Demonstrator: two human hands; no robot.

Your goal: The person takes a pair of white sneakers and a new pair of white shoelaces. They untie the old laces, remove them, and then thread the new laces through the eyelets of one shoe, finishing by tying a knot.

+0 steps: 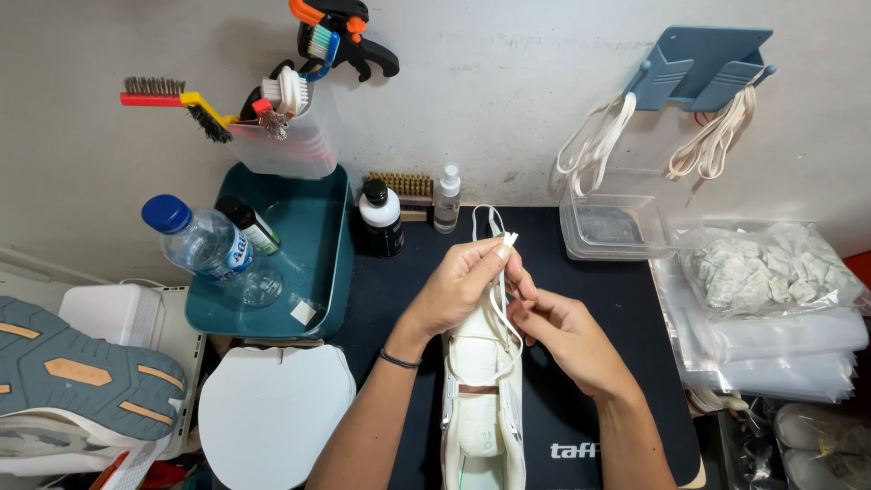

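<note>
A white sneaker point(481, 408) stands on the black mat point(599, 381) right in front of me, toe pointing away. My left hand point(463, 281) pinches both tips of a white shoelace point(491, 222) above the toe, and the lace loops up beyond the fingers. My right hand point(558, 331) holds the same lace lower down, beside the shoe's eyelets. A slack loop of lace hangs over the tongue.
A teal tray point(331, 263) at left holds a water bottle point(204, 245) and a small dark bottle point(249, 225). Brushes in a clear cup point(290, 136) stand behind it. A black bottle point(381, 218), spray bottle point(446, 200), clear box point(612, 227), bagged packets point(771, 272), hanging laces point(717, 136), grey shoe sole point(77, 381).
</note>
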